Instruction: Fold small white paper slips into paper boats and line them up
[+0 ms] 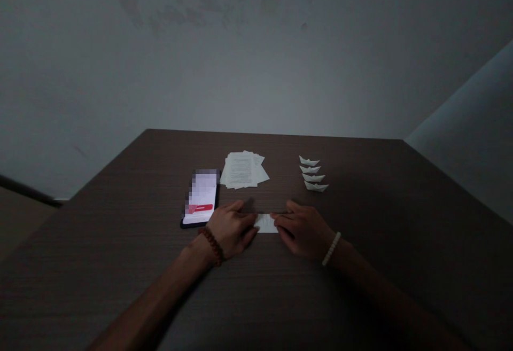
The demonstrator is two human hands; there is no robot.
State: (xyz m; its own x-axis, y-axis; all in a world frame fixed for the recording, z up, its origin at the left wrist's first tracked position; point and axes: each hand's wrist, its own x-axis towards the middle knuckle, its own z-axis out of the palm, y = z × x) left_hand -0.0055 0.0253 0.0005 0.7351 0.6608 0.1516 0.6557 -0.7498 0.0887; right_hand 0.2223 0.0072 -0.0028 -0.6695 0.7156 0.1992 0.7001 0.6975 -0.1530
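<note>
A small white piece of paper [266, 223], seemingly folded, lies flat on the table in front of me. My left hand [233, 228], with a brown bead bracelet at the wrist, has its fingers and thumb closed on the left end of the paper. At the opposite end, my right hand [300, 228], wearing a pale bead bracelet, grips the paper in the same way. The fingertips hide both ends, and only the middle strip shows, with faint print near its upper edge.
A phone [200, 199] with a lit screen lies just beyond my left hand. Behind the paper is a loose stack of printed sheets [241, 169]. Several small folded paper boats [313, 178] stand in a column on the right. The dark wooden table [360, 180] meets a stained wall [256, 73].
</note>
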